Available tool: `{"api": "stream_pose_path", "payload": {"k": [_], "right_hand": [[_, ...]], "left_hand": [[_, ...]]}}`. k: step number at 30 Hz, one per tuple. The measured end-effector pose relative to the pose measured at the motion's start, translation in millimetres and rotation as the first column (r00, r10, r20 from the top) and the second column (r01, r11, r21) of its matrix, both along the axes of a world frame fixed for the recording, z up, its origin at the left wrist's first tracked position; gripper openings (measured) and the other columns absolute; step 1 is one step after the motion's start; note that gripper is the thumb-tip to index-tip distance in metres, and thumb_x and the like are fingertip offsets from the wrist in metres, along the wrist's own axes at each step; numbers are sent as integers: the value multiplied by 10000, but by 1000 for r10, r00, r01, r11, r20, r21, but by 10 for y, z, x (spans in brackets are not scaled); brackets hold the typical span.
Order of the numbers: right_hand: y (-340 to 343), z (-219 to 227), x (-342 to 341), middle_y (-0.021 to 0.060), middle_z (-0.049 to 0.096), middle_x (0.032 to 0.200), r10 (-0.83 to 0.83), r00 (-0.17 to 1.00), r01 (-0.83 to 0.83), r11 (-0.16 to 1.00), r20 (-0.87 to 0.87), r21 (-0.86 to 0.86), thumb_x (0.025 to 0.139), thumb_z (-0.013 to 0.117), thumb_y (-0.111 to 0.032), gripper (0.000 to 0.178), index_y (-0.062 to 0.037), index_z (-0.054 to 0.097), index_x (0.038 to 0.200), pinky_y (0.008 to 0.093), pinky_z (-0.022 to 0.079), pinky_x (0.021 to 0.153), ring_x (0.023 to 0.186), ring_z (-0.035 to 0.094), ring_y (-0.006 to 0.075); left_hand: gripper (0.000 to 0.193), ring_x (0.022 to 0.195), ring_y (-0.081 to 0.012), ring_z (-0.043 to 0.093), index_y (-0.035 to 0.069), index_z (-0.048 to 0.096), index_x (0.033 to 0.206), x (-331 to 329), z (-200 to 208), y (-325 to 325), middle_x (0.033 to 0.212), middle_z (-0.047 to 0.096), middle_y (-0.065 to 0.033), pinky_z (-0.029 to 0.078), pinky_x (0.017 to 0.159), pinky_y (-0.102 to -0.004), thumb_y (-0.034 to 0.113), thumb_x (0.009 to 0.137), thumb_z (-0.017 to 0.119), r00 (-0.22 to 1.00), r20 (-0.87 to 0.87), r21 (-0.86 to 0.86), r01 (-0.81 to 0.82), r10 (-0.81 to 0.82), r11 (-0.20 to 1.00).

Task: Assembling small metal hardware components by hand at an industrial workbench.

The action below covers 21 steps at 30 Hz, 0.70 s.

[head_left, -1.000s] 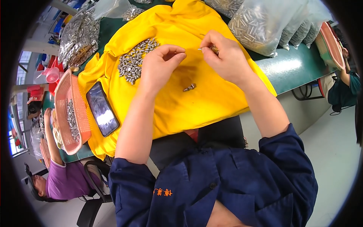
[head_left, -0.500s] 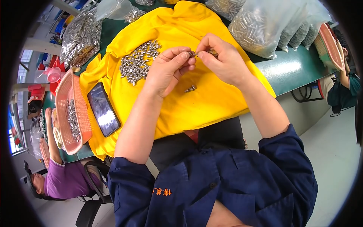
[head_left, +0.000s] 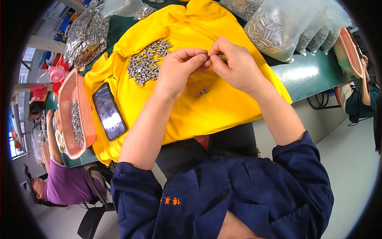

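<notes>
My left hand and my right hand meet fingertip to fingertip above a yellow cloth. The left thumb and fingers pinch a small metal part, mostly hidden now. Closed too, the right thumb and forefinger press against the same spot; whatever lies between them is too small to name. Something brass-coloured shows under the curled right fingers. Left of my hands lies a pile of small silver cylindrical metal parts. A few loose metal parts rest on the cloth below my hands.
A phone lies on the cloth's left side, beside a pink basket holding metal parts. Bags of metal parts stand at back left and back right. Another basket is far right. People sit at left and right.
My left hand has turned, and its fingers have drawn in against the right fingertips. The metal part between them is now more covered. The view has shifted slightly.
</notes>
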State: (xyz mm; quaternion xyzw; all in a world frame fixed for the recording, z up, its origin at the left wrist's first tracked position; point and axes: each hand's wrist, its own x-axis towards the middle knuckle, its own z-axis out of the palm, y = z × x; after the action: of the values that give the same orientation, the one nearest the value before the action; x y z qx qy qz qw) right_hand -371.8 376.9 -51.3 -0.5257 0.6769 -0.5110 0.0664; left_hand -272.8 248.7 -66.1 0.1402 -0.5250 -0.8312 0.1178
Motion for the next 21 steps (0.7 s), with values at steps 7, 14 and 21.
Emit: {"api": "stream_pose_path", "payload": {"k": [7, 14, 21], "right_hand": [[-19, -15, -19, 132, 567, 680, -52, 998, 51, 998, 31, 35, 743, 517, -82, 102, -4, 463, 782, 309, 439, 550, 623, 570, 241], [-1, -22, -45, 78, 532, 668, -21, 999, 21, 1000, 29, 15, 750, 508, -78, 74, -15, 485, 781, 264, 410, 550, 603, 511, 174], [57, -26, -277, -1, 518, 693, -281, 940, 309, 942, 195, -133, 782, 507, -62, 61, -11, 510, 815, 195, 385, 562, 625, 455, 57]], "left_hand": [[133, 735, -132, 588, -30, 574, 898, -17, -18, -10, 831, 605, -72, 476, 699, -231, 28, 779, 578, 999, -2, -72, -42, 42, 997], [127, 713, -112, 580, -19, 584, 880, -29, -17, -75, 785, 605, -55, 466, 666, -211, 30, 763, 595, 1000, 11, -229, 0, 2, 974], [148, 676, -94, 578, 7, 612, 868, -2, 34, -71, 759, 619, -28, 455, 610, -207, 86, 742, 610, 959, 231, -699, 45, 165, 713]]}}
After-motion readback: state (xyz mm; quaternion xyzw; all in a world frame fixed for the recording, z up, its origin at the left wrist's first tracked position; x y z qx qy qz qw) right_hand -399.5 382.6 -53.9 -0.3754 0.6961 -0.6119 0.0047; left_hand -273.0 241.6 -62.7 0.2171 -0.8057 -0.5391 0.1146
